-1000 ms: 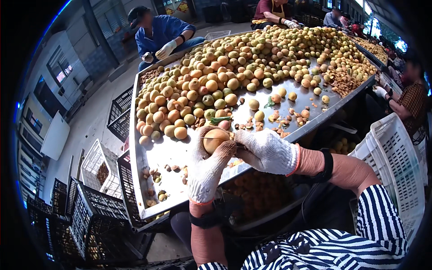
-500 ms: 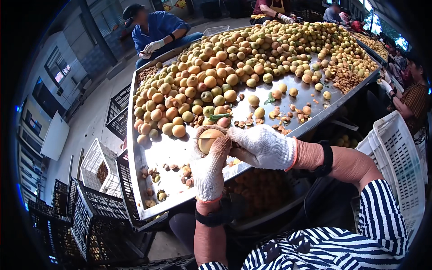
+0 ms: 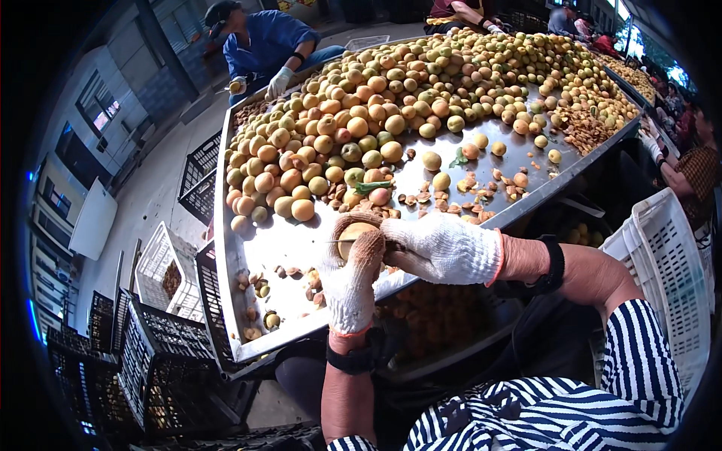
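My left hand, in a white knitted glove with browned fingertips, is closed around a yellow apricot above the near edge of the metal table. From the right, my right hand, gloved the same way, is closed and meets the left fingers. A thin knife blade, seen nearly edge-on, lies across the apricot. Its handle is hidden in the right fist. Beyond my hands rises a big pile of apricots, yellow to green. Pits and scraps lie nearer, along with a green leaf.
Black plastic crates stand at the left around a white crate. Another white crate is by my right arm. A co-worker in blue reaches to the table's far left corner. More people sit along the far and right sides.
The blade sits a little lower across the apricot. The far-left co-worker has parted their hands, one now reaching onto the table's edge. The view has shifted slightly.
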`<state>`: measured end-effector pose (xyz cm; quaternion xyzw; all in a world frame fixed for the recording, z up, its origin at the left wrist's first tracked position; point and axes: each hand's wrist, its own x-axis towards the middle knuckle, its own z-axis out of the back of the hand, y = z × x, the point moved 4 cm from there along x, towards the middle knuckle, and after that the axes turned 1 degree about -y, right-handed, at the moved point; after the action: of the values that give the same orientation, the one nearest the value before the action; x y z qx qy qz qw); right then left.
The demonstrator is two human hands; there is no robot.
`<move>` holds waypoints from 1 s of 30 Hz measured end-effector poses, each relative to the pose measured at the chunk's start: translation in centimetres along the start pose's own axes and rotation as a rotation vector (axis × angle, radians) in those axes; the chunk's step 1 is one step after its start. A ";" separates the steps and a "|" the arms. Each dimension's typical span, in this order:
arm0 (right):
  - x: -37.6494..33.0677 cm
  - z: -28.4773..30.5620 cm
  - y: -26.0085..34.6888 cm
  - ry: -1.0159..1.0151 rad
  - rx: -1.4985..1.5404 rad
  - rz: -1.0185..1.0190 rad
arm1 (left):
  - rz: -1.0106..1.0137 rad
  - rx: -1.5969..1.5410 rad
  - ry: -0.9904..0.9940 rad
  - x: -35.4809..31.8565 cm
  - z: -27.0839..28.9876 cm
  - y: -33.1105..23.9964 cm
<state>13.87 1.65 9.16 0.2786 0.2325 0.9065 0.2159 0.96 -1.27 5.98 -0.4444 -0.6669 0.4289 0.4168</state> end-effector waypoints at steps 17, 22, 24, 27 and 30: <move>-1.0 -2.0 1.0 0.017 0.350 -0.101 | -0.395 0.262 0.193 -1.5 3.1 3.5; -0.8 -0.2 2.4 0.117 0.076 -0.117 | -0.199 0.109 0.153 -1.8 2.6 2.4; -1.6 0.7 2.2 0.159 -0.147 -0.197 | 0.081 -0.476 0.199 -1.9 0.5 1.2; -2.6 0.9 2.2 0.062 -0.018 -0.181 | 0.071 -0.311 0.339 -1.6 -0.3 0.7; -1.9 0.2 2.8 -0.071 0.098 -0.112 | 0.005 -0.319 0.308 -1.6 -0.7 -0.7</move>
<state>14.68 -1.52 10.02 0.3074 0.2839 0.8700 0.2607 1.85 -2.82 6.56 -0.5666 -0.6536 0.2459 0.4373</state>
